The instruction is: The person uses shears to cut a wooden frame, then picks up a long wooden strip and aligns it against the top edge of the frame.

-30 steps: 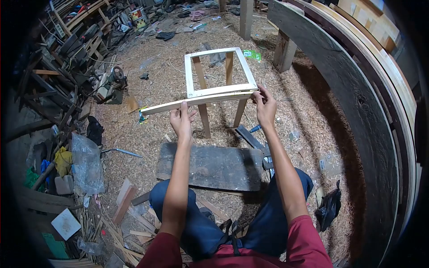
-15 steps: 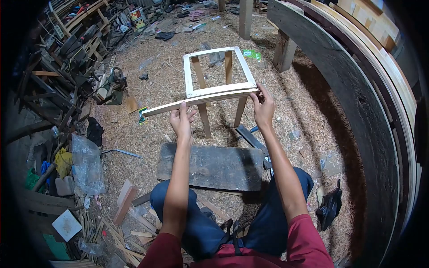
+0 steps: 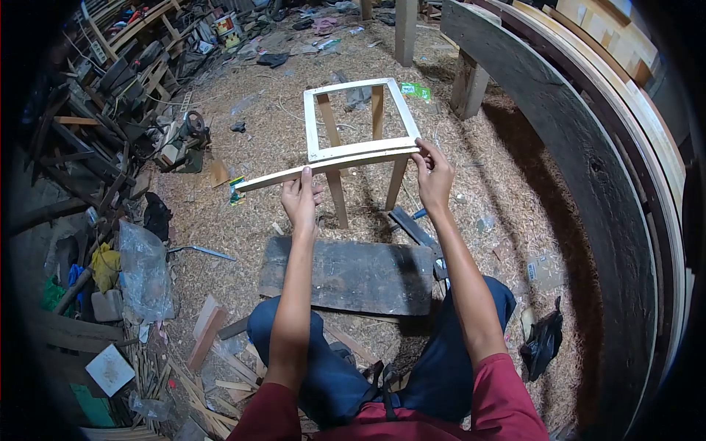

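A small stool frame (image 3: 312, 126) of pale wood, with an open square top and several legs, stands upright on the floor before me. Along its front edge lies a long, thin wooden strip (image 3: 276, 178), whose left end sticks out well past the frame. My left hand (image 3: 300, 202) holds this strip from below, near the frame's front left corner, thumb on its near face. At the front right corner, my right hand (image 3: 435, 176) pinches the strip's right end, fingertips touching the frame's corner.
A dark plank (image 3: 346, 273) lies between my knees and the stool. Near the right front leg is a dark flat bar (image 3: 412, 226). Wood shavings cover the floor. Scrap wood and a plastic sheet (image 3: 145, 268) are at left; a long dark beam (image 3: 581, 140) curves along the right.
The strip has turned slightly in my hands and its right end has shifted a little left. Both hands stay in nearly the same places; the stool frame stands as before.
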`<state>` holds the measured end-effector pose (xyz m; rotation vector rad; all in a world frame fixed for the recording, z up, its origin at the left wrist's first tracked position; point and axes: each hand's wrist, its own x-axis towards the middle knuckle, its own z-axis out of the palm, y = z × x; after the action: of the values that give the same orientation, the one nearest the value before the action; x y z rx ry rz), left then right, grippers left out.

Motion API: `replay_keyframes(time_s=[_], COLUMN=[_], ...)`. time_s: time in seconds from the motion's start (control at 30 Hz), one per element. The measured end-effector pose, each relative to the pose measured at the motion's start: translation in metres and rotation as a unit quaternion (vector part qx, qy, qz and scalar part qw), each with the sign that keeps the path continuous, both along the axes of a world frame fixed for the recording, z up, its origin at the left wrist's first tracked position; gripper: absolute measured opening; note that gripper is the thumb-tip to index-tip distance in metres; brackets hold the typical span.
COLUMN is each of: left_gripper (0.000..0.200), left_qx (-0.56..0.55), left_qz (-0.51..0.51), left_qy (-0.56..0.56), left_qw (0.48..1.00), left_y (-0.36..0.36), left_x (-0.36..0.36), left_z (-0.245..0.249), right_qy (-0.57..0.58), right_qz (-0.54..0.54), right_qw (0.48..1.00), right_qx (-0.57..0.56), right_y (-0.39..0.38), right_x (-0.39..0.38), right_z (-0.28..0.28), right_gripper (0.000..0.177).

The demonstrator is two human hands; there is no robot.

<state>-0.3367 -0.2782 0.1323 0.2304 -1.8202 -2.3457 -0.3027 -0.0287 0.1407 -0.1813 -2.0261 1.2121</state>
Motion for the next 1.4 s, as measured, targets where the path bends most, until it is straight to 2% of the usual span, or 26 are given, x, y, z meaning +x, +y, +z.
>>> replay_keyframes(time_s=[0.23, 0.33, 0.4, 0.5, 0.57, 0.63, 0.7, 0.77, 0.9, 0.93, 0.97, 1.03, 1.17, 1.23, 1.3, 1.37, 1.4], left_gripper=[0.034, 0.038, 0.056, 0.063, 0.063, 0.064, 0.065, 0.071, 0.060, 0.044, 0.044, 0.033, 0.025, 0.024, 0.027, 0.031, 0.033], left_qx=[-0.035, -0.064, -0.056, -0.059, -0.075, -0.072, -0.088, -0.198, -0.325, -0.304, -0.304, -0.402, -0.483, -0.522, -0.531, -0.615, -0.625], left_qz=[0.017, 0.032, 0.055, 0.127, 0.123, 0.170, 0.147, 0.151, 0.100, 0.111, 0.111, 0.150, 0.106, 0.113, 0.076, 0.075, 0.013], left_qy=[0.004, -0.003, -0.021, 0.019, 0.034, 0.076, 0.053, 0.130, 0.094, 0.050, 0.051, 0.164, 0.144, 0.187, 0.146, 0.245, 0.203], left_qw=[0.999, 0.997, 0.997, 0.990, 0.989, 0.980, 0.984, 0.960, 0.936, 0.945, 0.945, 0.888, 0.857, 0.825, 0.831, 0.746, 0.754], left_y=[-0.003, -0.004, -0.007, -0.004, -0.008, -0.002, -0.005, -0.009, -0.012, -0.007, -0.010, -0.016, -0.020, -0.019, -0.022, -0.025, -0.027], left_x=[-0.001, -0.001, -0.006, -0.011, -0.015, -0.008, -0.004, -0.005, 0.006, 0.014, 0.009, -0.001, -0.001, -0.005, -0.005, -0.008, -0.007], left_z=[-0.005, -0.004, -0.012, -0.019, -0.021, -0.008, -0.001, -0.006, 0.009, 0.022, 0.017, 0.010, 0.015, 0.003, -0.007, -0.012, -0.001], right_qy=[0.000, -0.055, -0.043, -0.066, -0.048, -0.056, -0.047, -0.034, -0.033, -0.038, -0.044, -0.044, 0.006, 0.001, -0.006, -0.022, -0.055], right_qz=[0.013, 0.004, 0.006, 0.005, 0.010, 0.011, 0.014, 0.016, 0.017, 0.016, 0.016, 0.011, 0.021, 0.027, 0.031, 0.032, 0.034], right_qw=[0.999, 0.998, 0.999, 0.998, 0.999, 0.998, 0.999, 0.999, 0.999, 0.999, 0.999, 0.999, 0.999, 1.000, 0.999, 0.999, 0.998], right_qx=[-0.043, -0.031, -0.033, -0.019, -0.021, -0.011, -0.020, -0.005, 0.000, 0.000, 0.001, 0.014, 0.035, 0.013, -0.009, -0.007, -0.013], right_y=[0.000, -0.001, 0.000, 0.000, -0.001, -0.001, 0.000, 0.003, 0.002, 0.002, 0.002, 0.001, 0.003, 0.003, 0.005, 0.005, 0.006], right_x=[0.001, 0.002, 0.000, 0.002, 0.000, 0.000, -0.001, -0.002, -0.001, -0.001, 0.000, 0.001, -0.004, -0.006, -0.005, -0.003, -0.001], right_z=[0.005, 0.010, 0.008, 0.014, 0.015, 0.016, 0.013, 0.009, 0.012, 0.012, 0.013, 0.013, 0.007, 0.001, -0.002, 0.004, 0.007], right_gripper=[0.025, 0.025, 0.024, 0.025, 0.024, 0.024, 0.024, 0.024, 0.023, 0.024, 0.024, 0.023, 0.023, 0.022, 0.022, 0.022, 0.022])
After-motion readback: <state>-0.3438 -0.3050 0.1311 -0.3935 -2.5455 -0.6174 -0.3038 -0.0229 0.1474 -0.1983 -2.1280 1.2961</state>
